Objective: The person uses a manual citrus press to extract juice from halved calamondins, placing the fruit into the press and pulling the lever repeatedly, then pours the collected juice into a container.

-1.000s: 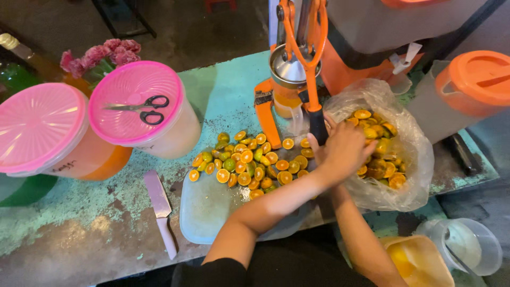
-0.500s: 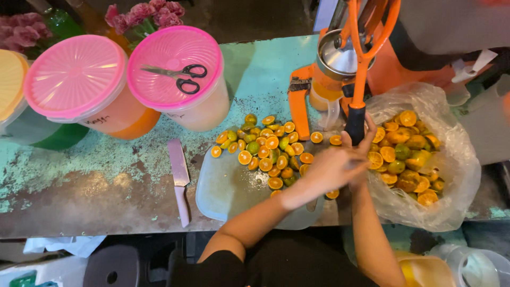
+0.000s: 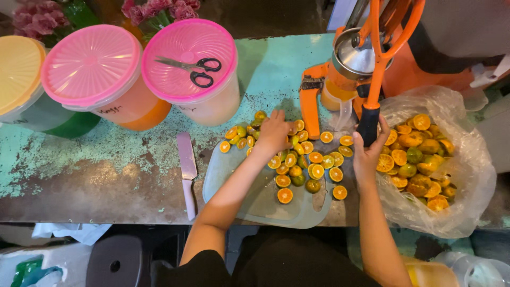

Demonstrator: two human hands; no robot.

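Orange press lever (image 3: 383, 56) gripped at its black handle (image 3: 367, 125) by right hand (image 3: 368, 151).
Lever long axis slanting down toward person; left hand (image 3: 273, 133) spread open on halved citrus (image 3: 297, 159), tabletop (image 3: 106, 175) centre.

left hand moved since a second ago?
Yes. The left hand left the plastic bag and moved left onto the halved citrus pile, judged against the juicer.

the cutting board (image 3: 255, 204) lay on the table (image 3: 79, 175). halved fruits (image 3: 305, 159) lay on the board, a knife (image 3: 187, 172) left of it, a juicer (image 3: 361, 69) behind, a bag of squeezed halves (image 3: 457, 175) right of it.
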